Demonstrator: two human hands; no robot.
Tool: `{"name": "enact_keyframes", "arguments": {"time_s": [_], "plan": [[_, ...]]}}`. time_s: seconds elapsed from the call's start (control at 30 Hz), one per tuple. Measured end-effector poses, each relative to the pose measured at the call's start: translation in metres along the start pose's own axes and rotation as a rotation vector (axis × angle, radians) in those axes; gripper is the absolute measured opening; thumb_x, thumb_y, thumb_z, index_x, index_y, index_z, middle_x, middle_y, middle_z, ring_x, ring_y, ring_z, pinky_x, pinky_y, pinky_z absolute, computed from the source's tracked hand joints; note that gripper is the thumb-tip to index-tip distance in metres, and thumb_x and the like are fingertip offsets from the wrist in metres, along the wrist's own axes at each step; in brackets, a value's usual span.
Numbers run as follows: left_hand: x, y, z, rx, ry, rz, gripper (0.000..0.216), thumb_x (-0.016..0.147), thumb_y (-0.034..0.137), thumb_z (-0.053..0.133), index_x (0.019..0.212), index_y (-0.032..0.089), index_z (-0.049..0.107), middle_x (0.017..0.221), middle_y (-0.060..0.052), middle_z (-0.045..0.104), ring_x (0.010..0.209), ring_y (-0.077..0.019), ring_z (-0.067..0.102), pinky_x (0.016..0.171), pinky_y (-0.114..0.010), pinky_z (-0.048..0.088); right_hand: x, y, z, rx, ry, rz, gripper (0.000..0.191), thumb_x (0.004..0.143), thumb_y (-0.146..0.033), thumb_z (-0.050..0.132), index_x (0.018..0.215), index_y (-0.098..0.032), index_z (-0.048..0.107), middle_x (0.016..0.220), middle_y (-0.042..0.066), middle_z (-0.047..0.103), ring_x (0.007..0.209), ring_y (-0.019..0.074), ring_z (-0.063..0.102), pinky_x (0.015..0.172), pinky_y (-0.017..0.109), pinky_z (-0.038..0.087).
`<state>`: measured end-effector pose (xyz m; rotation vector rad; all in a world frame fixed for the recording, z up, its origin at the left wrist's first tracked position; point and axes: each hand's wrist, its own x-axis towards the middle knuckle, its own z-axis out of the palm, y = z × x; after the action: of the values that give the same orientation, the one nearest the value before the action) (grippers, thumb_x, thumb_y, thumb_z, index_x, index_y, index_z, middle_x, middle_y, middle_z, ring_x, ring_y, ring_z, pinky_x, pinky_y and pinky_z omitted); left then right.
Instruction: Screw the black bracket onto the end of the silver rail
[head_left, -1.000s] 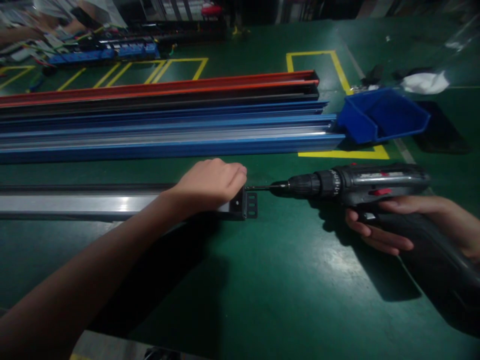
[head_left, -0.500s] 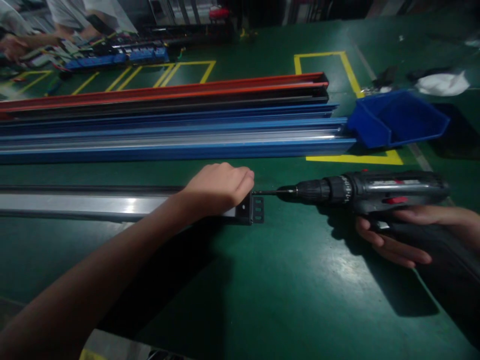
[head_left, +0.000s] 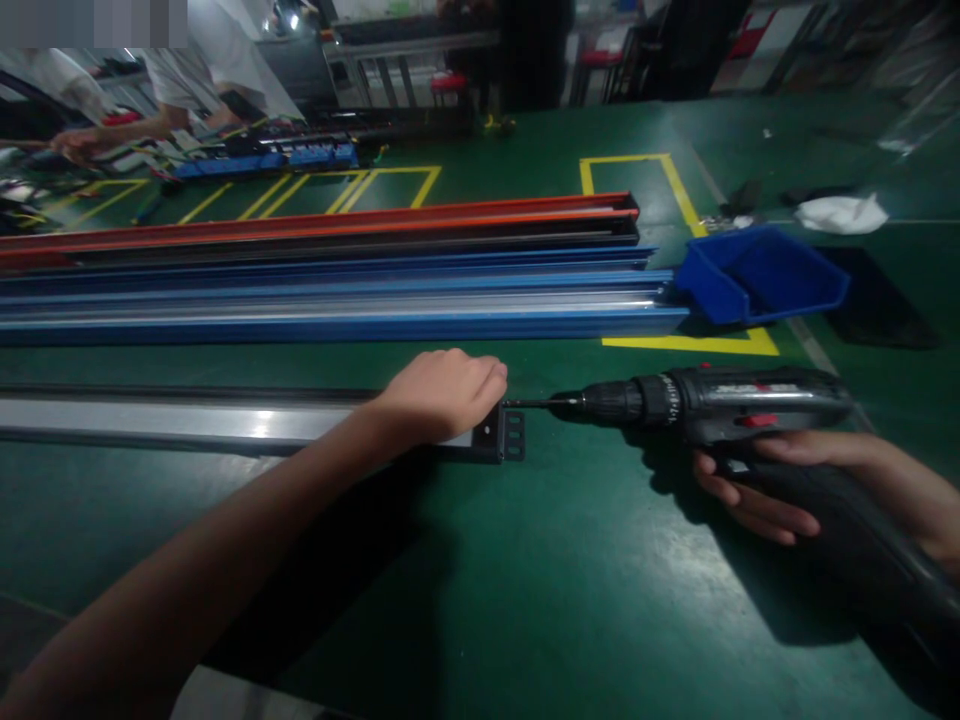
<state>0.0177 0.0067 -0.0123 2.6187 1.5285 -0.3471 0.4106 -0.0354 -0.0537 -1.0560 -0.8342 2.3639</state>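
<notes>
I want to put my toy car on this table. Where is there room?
The green table is bare between the left arm and the drill. Behind the grey rail, coloured rails and a blue bin crowd it.

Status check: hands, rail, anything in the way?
Left hand pressing rail end. Right hand grips drill, bit at bracket. Nothing between.

Factory floor (yellow floor markings (head_left: 679, 342), stacked rails (head_left: 330, 290))
</notes>
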Motion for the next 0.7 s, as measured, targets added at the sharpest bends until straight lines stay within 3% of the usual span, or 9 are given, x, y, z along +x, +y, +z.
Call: {"name": "enact_keyframes", "arguments": {"time_s": [0.3, 0.53, 0.7], "plan": [[0.001, 0.005, -0.008, -0.062, -0.034, -0.045, 0.054, 0.111, 0.036, 0.024, 0.116, 0.019, 0.075, 0.1, -0.014, 0.081, 0.091, -0.0319, 0.078, 0.075, -0.038, 0.052, -0.004, -0.012, 0.025, -0.017, 0.07, 0.039, 0.026, 0.091, -0.034, 0.076, 0.106, -0.014, 0.084, 0.088, 0.012, 0.075, 0.052, 0.0128, 0.057, 0.058, 0.028, 0.056], [0.002, 0.004, -0.007, -0.087, -0.029, -0.036, 0.054, 0.112, 0.037, 0.023, 0.109, 0.019, 0.074, 0.094, -0.013, 0.081, 0.087, -0.0316, 0.079, 0.072, -0.038, 0.053, 0.0, 0.005, 0.003, -0.019, 0.007, -0.029, 0.03, 0.088, -0.043, 0.076, 0.107, -0.022, 0.086, 0.09, 0.012, 0.074, 0.053, 0.0169, 0.061, 0.058, 0.033, 0.058], [0.002, 0.005, -0.008, -0.086, -0.026, -0.045, 0.053, 0.111, 0.034, 0.022, 0.106, 0.019, 0.072, 0.092, -0.013, 0.081, 0.083, -0.0309, 0.08, 0.071, -0.038, 0.053, 0.003, 0.012, 0.003, -0.034, -0.029, -0.056, 0.03, 0.088, -0.045, 0.074, 0.107, -0.025, 0.086, 0.092, 0.01, 0.075, 0.056, 0.0165, 0.063, 0.061, 0.033, 0.059]]}}
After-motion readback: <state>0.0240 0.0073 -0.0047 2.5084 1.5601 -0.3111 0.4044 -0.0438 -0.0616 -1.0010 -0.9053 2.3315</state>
